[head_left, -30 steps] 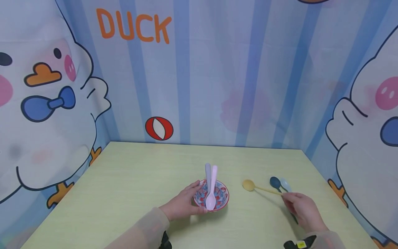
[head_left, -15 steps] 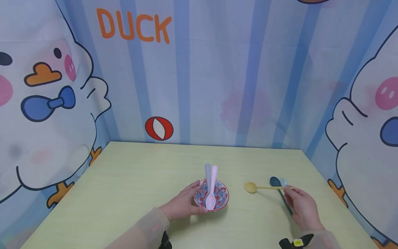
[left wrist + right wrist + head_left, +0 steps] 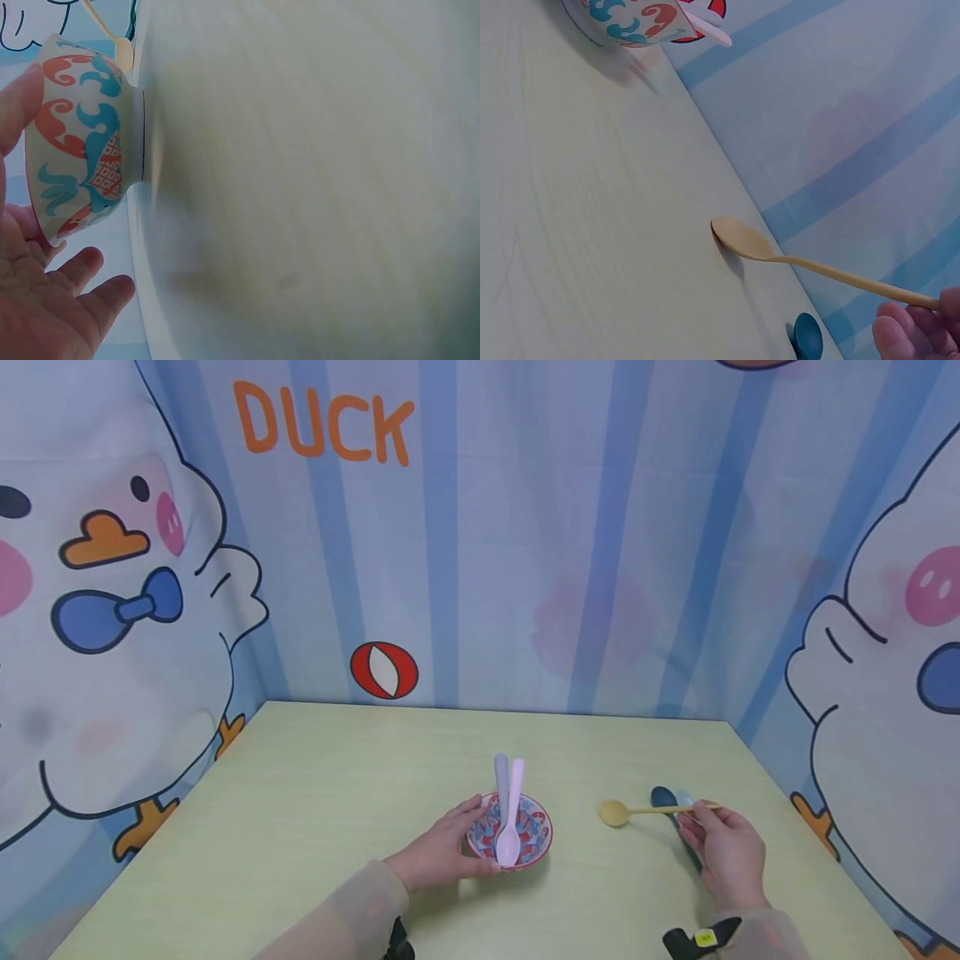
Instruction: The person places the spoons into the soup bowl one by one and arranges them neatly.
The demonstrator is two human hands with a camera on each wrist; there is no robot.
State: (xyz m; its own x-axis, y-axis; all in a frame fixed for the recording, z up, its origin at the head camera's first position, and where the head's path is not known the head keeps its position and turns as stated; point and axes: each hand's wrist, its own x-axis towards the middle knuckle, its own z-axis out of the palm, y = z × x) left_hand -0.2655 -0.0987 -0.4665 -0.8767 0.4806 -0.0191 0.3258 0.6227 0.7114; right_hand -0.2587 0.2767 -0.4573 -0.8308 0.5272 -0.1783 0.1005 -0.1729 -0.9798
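My left hand (image 3: pixel 438 852) holds the small patterned bowl (image 3: pixel 537 827), thumb on its near side and fingers at its left rim. Side on, the left wrist view shows the bowl's (image 3: pixel 79 142) red and blue pattern. Inside it lean a pink spoon (image 3: pixel 508 843) and a greyish-purple spoon (image 3: pixel 502 777), handles upward. My right hand (image 3: pixel 733 858) pinches the handle end of a yellow spoon (image 3: pixel 615 813); the right wrist view shows this spoon (image 3: pixel 742 238) just above the table. Beneath its handle lie a dark blue spoon (image 3: pixel 663 797) and a light blue spoon (image 3: pixel 684 797), both partly hidden.
The pale wooden-looking table (image 3: pixel 337 760) carries all of these. Behind it hangs a blue striped cloth (image 3: pixel 517 568) printed with ducks, which also closes off both sides.
My right hand has shifted slightly up and to the left, raising the yellow spoon's handle to nearly level; the spoon's head has slid a little right. The left hand and bowl stay put.
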